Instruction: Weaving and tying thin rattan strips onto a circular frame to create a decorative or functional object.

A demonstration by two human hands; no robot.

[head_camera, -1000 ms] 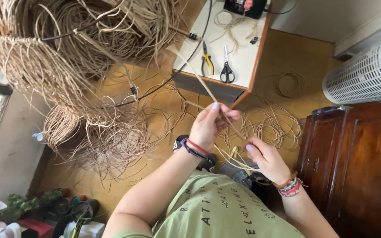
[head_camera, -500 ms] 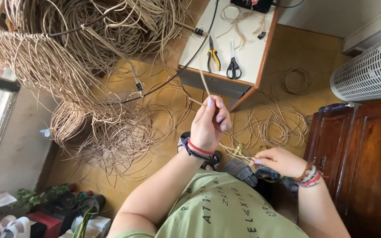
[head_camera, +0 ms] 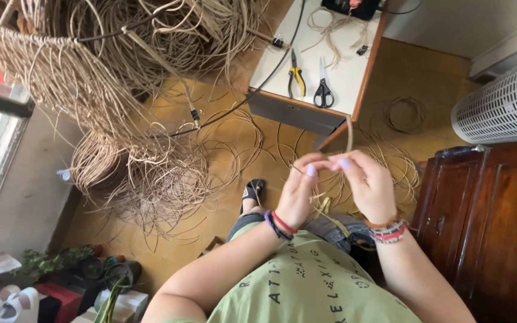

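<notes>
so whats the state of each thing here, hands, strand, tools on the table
left hand: raised, fingers pinched on the strand
right hand: raised, fingertips meeting the left hand's
strand: thin, held upright between both hands
scissors: closed, flat on the white table
pliers: lying flat, untouched
rattan coils: loose, tangled on the floor

Dry, matt, fibrous rattan strands (head_camera: 151, 173) at left; glossy dark wood cabinet (head_camera: 486, 233) at right; smooth white surface (head_camera: 342, 78) with plastic-handled metal scissors (head_camera: 323, 90) above.
</notes>
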